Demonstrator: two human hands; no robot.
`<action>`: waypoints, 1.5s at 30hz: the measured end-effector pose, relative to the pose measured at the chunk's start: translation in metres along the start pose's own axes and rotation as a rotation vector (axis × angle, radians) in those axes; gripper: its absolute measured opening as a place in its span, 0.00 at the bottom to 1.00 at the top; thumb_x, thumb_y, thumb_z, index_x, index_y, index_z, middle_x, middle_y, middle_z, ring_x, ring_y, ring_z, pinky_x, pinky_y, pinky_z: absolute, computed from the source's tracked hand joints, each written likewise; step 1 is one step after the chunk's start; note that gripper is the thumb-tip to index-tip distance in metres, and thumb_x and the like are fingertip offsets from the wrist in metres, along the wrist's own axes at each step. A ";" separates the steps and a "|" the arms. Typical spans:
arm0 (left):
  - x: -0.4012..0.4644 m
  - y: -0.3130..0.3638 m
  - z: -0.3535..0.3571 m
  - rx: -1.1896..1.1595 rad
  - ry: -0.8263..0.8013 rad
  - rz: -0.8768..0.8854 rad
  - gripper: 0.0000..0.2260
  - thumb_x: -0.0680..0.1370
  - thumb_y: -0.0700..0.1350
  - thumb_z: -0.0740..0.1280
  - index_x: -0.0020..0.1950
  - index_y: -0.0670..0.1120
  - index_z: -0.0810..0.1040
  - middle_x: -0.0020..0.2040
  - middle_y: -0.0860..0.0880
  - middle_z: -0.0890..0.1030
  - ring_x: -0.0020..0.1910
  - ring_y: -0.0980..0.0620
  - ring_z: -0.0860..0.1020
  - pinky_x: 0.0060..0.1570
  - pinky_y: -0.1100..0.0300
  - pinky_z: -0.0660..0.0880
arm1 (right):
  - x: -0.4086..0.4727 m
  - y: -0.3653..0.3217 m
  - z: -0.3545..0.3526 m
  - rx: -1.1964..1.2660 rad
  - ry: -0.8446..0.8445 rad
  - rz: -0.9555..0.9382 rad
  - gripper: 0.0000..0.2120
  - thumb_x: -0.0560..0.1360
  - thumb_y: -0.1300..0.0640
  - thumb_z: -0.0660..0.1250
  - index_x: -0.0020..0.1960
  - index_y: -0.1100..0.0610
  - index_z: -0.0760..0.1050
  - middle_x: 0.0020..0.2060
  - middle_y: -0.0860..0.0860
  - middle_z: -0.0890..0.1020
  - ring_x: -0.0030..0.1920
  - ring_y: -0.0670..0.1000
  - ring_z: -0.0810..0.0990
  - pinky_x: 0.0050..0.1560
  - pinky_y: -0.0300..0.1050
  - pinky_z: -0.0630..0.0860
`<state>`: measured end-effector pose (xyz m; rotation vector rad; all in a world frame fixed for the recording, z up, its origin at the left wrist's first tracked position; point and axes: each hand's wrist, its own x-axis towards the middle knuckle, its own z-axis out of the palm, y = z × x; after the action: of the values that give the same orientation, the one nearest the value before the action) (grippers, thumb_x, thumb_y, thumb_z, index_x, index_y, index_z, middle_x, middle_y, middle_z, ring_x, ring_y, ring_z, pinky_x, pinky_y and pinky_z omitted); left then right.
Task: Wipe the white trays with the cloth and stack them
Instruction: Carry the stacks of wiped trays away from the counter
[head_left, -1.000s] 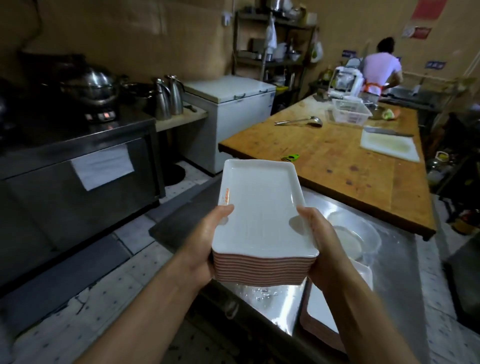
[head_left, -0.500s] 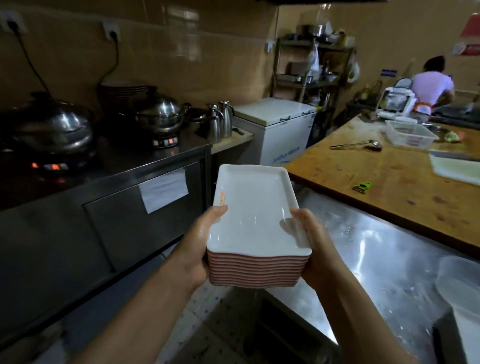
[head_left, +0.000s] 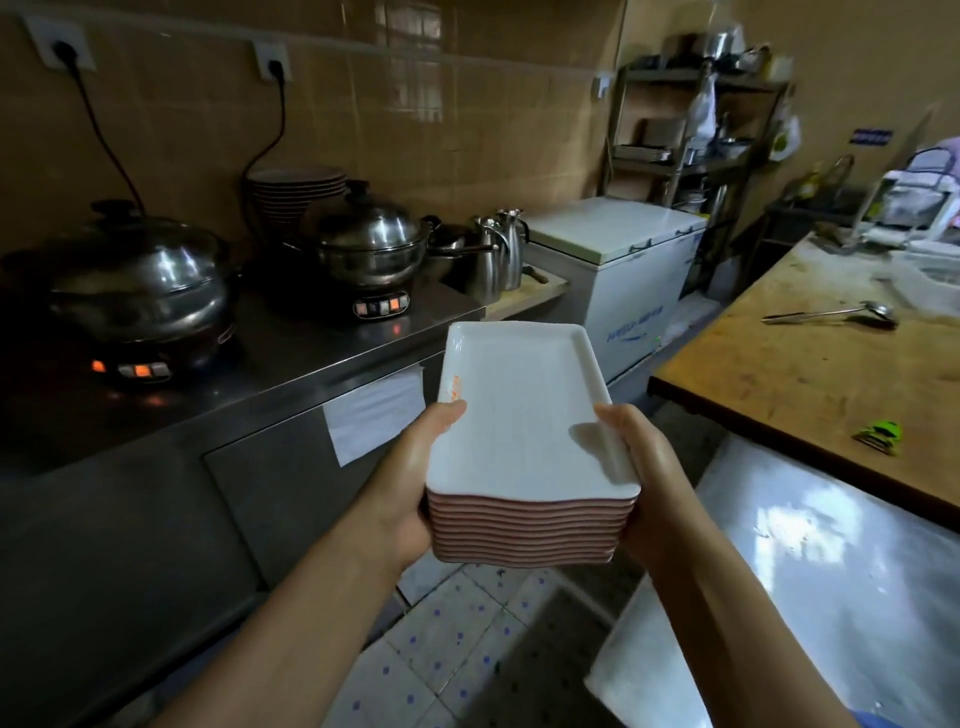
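Note:
A stack of several white rectangular trays (head_left: 522, 415) with reddish undersides hangs in mid-air over the tiled floor, carried between both hands. My left hand (head_left: 410, 483) grips the stack's left side, thumb on the top tray's rim near an orange mark. My right hand (head_left: 647, 478) grips the right side, thumb lying over the top rim. The fingers under the stack are hidden. No cloth is in view.
A steel counter (head_left: 291, 364) at left carries two lidded pots on lit cookers, a pile of plates and metal jugs. A white chest freezer (head_left: 618, 270) stands behind. At right are a wooden table (head_left: 810, 364) with a ladle and a steel worktop (head_left: 857, 561).
My view has turned left, away from the wooden table and toward the steel counter with the pots. The tray stack stays held between both hands and has left the steel worktop.

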<state>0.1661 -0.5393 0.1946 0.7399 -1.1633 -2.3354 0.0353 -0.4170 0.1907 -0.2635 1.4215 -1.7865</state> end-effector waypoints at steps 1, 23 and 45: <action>0.017 0.006 -0.001 0.003 0.005 -0.005 0.15 0.77 0.49 0.63 0.38 0.47 0.86 0.43 0.45 0.85 0.37 0.48 0.84 0.30 0.59 0.78 | 0.016 -0.004 0.002 0.006 0.002 0.004 0.16 0.75 0.48 0.61 0.50 0.60 0.76 0.29 0.56 0.83 0.27 0.52 0.82 0.24 0.39 0.75; 0.411 0.145 0.028 0.099 -0.355 -0.161 0.14 0.77 0.49 0.62 0.48 0.43 0.84 0.46 0.42 0.85 0.41 0.46 0.84 0.32 0.58 0.79 | 0.336 -0.135 0.047 0.074 0.381 -0.174 0.11 0.77 0.50 0.60 0.46 0.59 0.72 0.25 0.53 0.81 0.24 0.50 0.80 0.21 0.37 0.73; 0.801 0.130 0.242 0.102 -0.453 -0.279 0.14 0.76 0.48 0.62 0.44 0.42 0.84 0.42 0.40 0.85 0.36 0.45 0.84 0.29 0.58 0.78 | 0.661 -0.316 -0.148 0.074 0.525 -0.196 0.15 0.74 0.47 0.62 0.49 0.59 0.75 0.29 0.55 0.82 0.28 0.53 0.81 0.27 0.41 0.74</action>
<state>-0.5827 -0.9344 0.2074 0.4354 -1.4535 -2.7921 -0.6266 -0.7642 0.2132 0.1228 1.7273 -2.1684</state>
